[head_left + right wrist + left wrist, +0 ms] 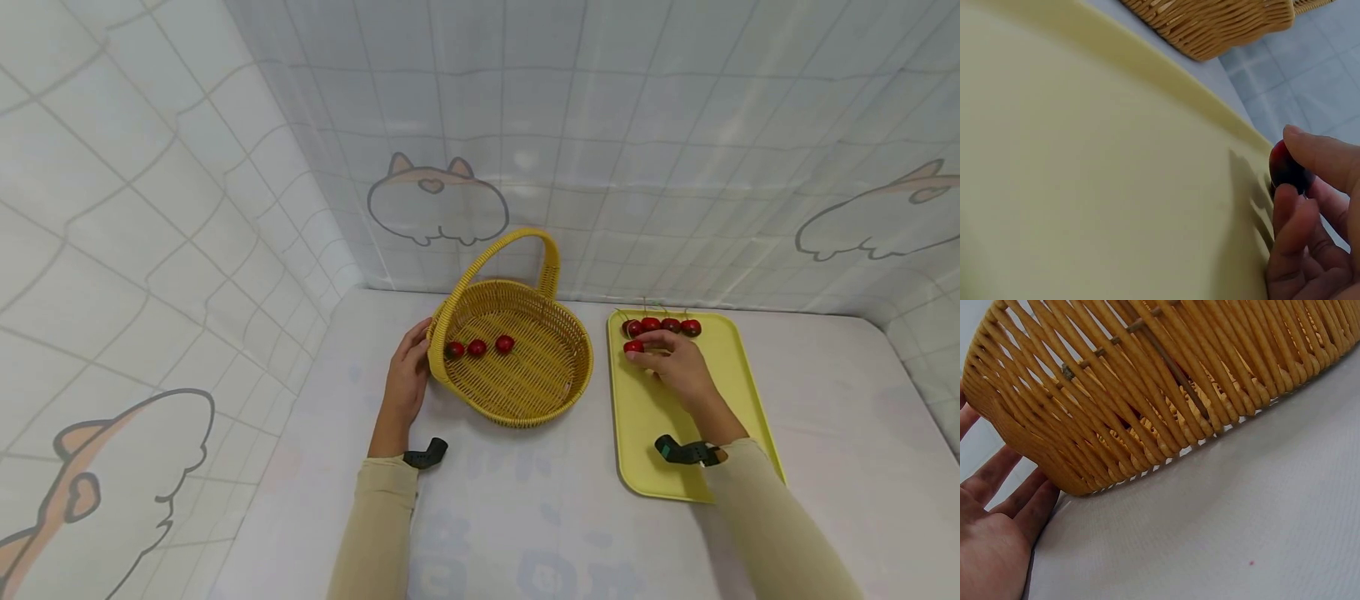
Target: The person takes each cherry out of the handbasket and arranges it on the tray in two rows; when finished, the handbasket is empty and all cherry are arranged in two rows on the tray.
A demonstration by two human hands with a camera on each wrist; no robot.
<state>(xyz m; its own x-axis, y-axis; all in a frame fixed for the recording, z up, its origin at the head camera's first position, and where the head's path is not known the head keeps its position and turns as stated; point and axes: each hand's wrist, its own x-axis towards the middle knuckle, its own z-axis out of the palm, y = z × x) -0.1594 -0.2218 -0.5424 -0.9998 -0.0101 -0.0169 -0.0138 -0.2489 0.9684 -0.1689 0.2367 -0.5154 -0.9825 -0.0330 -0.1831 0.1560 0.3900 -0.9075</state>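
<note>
Our right hand pinching a cherry, its tilt unclear, more cherries beyond, our left hand, fingers spread, touching a basket

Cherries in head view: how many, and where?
8 distinguishable: 3 cherries in the basket, 4 cherries in a row at the tray's far end, 1 cherry pinched in the right hand. Others may be hidden.

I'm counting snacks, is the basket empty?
Not empty: at least three cherries lie inside the basket, though it's far from full.
</note>
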